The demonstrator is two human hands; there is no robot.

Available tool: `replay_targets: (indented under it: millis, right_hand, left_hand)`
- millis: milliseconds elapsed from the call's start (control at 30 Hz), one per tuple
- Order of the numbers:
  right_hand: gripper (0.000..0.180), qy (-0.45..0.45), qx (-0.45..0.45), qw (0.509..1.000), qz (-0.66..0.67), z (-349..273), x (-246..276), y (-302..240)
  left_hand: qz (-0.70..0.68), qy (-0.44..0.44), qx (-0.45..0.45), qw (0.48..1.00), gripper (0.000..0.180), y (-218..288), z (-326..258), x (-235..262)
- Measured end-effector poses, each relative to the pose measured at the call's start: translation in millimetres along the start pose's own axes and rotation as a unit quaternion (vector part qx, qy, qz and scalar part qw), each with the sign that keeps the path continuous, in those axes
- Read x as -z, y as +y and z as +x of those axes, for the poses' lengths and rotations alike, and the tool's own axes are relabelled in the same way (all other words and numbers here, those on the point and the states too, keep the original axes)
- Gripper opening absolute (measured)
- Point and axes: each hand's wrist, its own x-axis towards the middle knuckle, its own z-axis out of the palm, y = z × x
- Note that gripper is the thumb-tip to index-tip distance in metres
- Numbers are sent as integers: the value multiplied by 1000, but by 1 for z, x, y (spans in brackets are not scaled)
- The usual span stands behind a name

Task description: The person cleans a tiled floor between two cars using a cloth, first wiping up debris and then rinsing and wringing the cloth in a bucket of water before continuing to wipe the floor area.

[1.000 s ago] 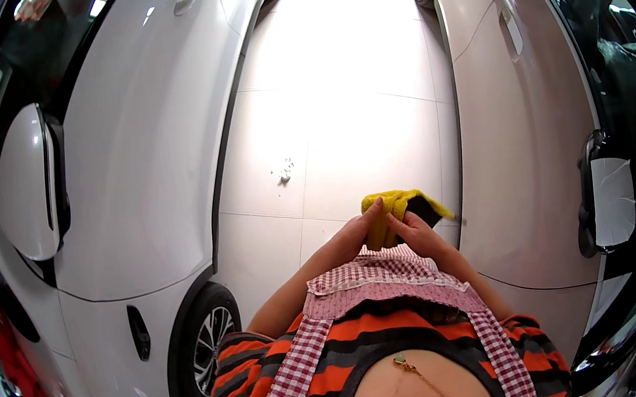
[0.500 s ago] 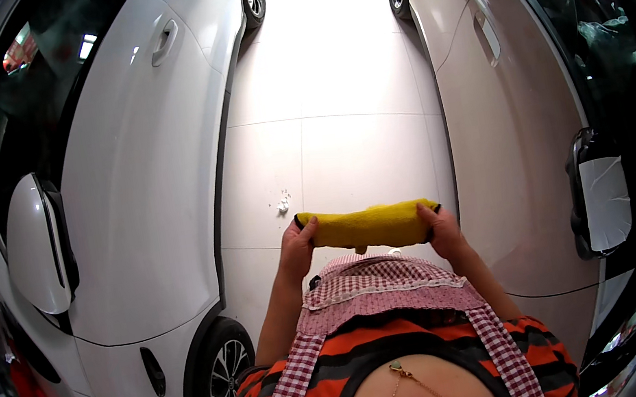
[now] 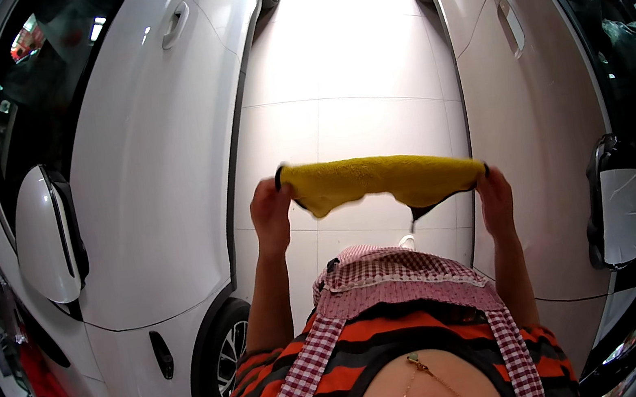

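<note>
A yellow towel point(image 3: 380, 175) with a dark edge is stretched out between my two hands, above the floor. My left hand point(image 3: 271, 209) is closed on its left end, and my right hand point(image 3: 495, 197) pinches the corner at the right. The towel's lower edge hangs loose and wavy, with one dark-edged corner dangling right of the middle. Both arms reach forward, clear of the cars on either side.
On my left stands a white car point(image 3: 142, 175) with its side mirror point(image 3: 42, 240) sticking out. To my right is a beige car point(image 3: 528, 142), its mirror point(image 3: 620, 211) wrapped in plastic. Pale floor tiles point(image 3: 356, 123) run between them.
My hands have moved apart and forward, pulling the towel from a short bundle into a longer, partly unfolded strip. The view has shifted slightly to the left.
</note>
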Motion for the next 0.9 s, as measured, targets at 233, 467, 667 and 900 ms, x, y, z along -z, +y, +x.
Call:
replay_targets:
  millis: [233,467,667,900]
  right_hand:
    - [14,21,-79,986,-143,16,-2,38]
    - [16,-16,-6,953,-303,26,13,-11]
    - [50,-96,103,987,-73,109,50,-128]
    - [84,-201,-264,845,420,64,2,29]
  left_hand:
    - [104,-23,117,987,10,-45,6,10]
    - [19,-82,83,993,13,-15,20,6]
    - [-103,-178,-71,976,74,79,133,-30]
    - [-363,-247,416,796,84,-73,63,-24]
